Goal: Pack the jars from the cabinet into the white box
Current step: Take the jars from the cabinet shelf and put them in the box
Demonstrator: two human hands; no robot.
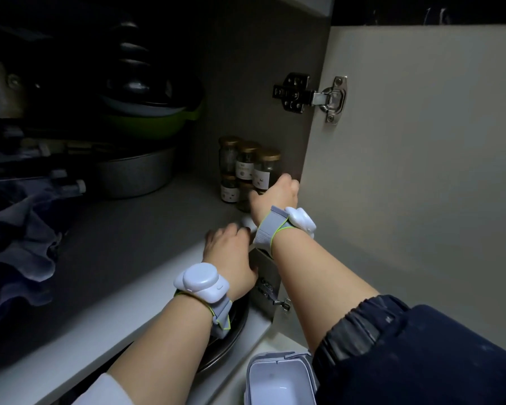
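Several small glass jars with gold lids and pale labels stand stacked in two layers in the cabinet's back right corner. My right hand reaches in to them, thumb left and fingers right around a lower front jar, which it mostly hides. My left hand lies palm down on the shelf's front edge, fingers bent next to a pale round object that is partly hidden under my right wrist. The white box stands open at the bottom of the view, below the shelf.
Stacked pots with a green pan and dark lids fill the shelf's back left. A dark blue cloth lies at the left. The open cabinet door with its hinge stands right of the jars. A metal dish sits under the shelf.
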